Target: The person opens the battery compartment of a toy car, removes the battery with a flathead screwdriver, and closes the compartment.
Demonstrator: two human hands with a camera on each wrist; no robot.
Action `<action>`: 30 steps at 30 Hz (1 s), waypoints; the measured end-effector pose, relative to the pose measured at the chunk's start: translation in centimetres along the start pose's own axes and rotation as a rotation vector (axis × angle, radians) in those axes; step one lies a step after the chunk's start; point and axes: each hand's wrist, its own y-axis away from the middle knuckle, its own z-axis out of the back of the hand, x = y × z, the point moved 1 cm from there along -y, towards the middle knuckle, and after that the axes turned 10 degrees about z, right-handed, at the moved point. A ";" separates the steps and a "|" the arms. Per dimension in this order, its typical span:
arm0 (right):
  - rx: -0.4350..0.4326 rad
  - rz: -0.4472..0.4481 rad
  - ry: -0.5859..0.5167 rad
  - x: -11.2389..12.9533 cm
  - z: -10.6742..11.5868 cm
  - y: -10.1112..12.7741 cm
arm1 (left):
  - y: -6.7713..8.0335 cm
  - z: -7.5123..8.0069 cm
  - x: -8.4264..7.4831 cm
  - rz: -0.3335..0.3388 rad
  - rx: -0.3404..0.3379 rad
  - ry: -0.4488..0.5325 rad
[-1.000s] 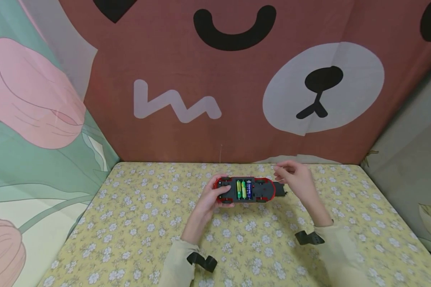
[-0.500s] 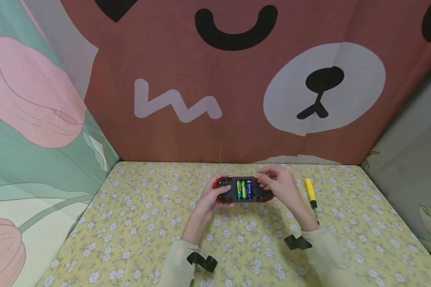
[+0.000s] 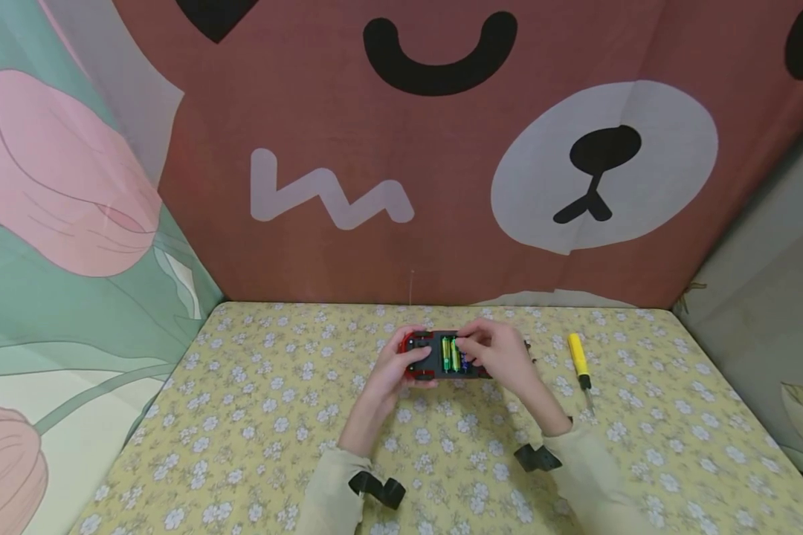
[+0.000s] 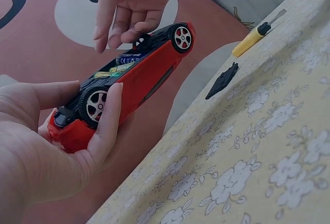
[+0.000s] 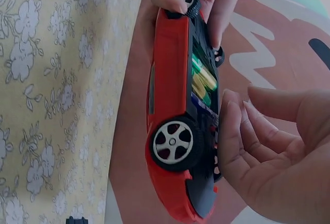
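My left hand (image 3: 391, 364) grips a red toy car (image 4: 136, 87) by one end, its black underside facing up and its wheels exposed. In the underside an uncovered battery compartment holds two green batteries (image 3: 450, 354) and a blue battery (image 4: 129, 59), lying side by side. My right hand (image 3: 505, 357) is over the compartment, fingertips right at the blue battery and partly hiding it in the head view. In the right wrist view its fingers (image 5: 232, 116) are loosely bent, thumb apart from them, and nothing shows between them.
A small black cover (image 4: 223, 82) lies on the flowered tablecloth (image 3: 274, 423) beyond the car. To its right is a yellow-handled screwdriver (image 3: 578, 357). A printed bear curtain (image 3: 442, 253) hangs behind the table.
My right hand has moved left, from beyond the car's far end to over the batteries, uncovering the screwdriver. My left hand and the car have stayed in place.
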 end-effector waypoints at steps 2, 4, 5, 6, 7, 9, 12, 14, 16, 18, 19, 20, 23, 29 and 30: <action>0.000 0.004 0.011 0.0 -0.2 0.0 | 0.0 0.0 0.0 -0.002 0.002 -0.006; 0.000 0.019 0.024 0.0 -0.5 0.1 | 0.0 0.0 0.0 -0.003 0.002 -0.011; 0.000 0.024 0.033 -0.1 -0.6 0.1 | 0.0 0.0 0.0 -0.005 0.002 -0.012; -0.001 0.033 0.044 -0.1 -0.8 0.1 | 0.0 0.0 0.0 -0.006 0.002 -0.014; -0.001 0.039 0.057 -0.2 -0.9 0.0 | 0.0 -0.1 0.0 -0.006 0.003 -0.012; -0.002 0.053 0.082 -0.3 -1.1 0.0 | 0.0 -0.1 0.0 -0.004 0.003 -0.011; -0.012 0.055 0.111 -0.3 -1.4 0.0 | 0.0 -0.2 0.0 0.000 0.001 -0.005; -0.017 0.052 0.119 -0.3 -1.5 0.0 | 0.0 -0.2 0.0 0.002 -0.002 -0.003; -0.022 0.043 0.125 -0.2 -1.6 0.0 | 0.0 -0.2 0.0 0.001 -0.005 -0.004; -0.025 0.037 0.134 -0.2 -1.8 0.0 | 0.0 -0.2 0.1 -0.002 -0.003 -0.007; -0.026 0.034 0.138 -0.1 -1.8 0.0 | 0.0 -0.2 0.1 -0.002 -0.002 -0.008; -0.027 0.032 0.144 -0.1 -1.8 0.0 | 0.0 -0.3 0.1 -0.003 0.000 -0.010; -0.031 0.030 0.165 0.0 -1.9 0.0 | 0.0 -0.2 0.1 -0.004 0.005 -0.010; -0.038 0.048 0.214 0.0 -2.2 -0.1 | 0.0 -0.2 0.2 -0.001 0.007 -0.006; -0.038 0.050 0.220 0.0 -2.2 -0.1 | 0.0 -0.2 0.2 -0.004 0.008 -0.007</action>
